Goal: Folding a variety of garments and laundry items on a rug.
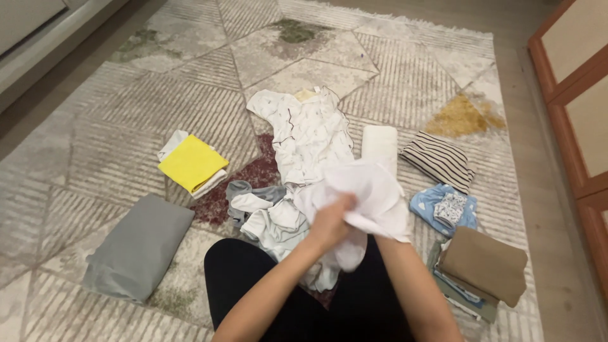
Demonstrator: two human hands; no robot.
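White cloth (373, 193) fills both hands, bunched up over the person's lap near the front edge of the rug (126, 107). The left hand (330, 223) is closed in a fist around a fold of it; the right hand is hidden under the cloth, so I cannot tell how it grips.

The bunched cloth hangs loose below the fist, and a slack corner could slip free and drop onto the heap of pale clothes (269, 218) lying just beside the knees, where white on white would tangle easily. A wide sweep of the arm could also drag the patterned white garment (310, 130) spread flat towards the middle of the rug and wrinkle it.

Further out, folded things sit close: a white roll (379, 144), a striped piece (440, 160), a blue piece (443, 208) and a brown stack (484, 266) to the right, a yellow stack (192, 163) and a grey bundle (139, 247) to the left. An elbow swinging right could topple the brown stack.
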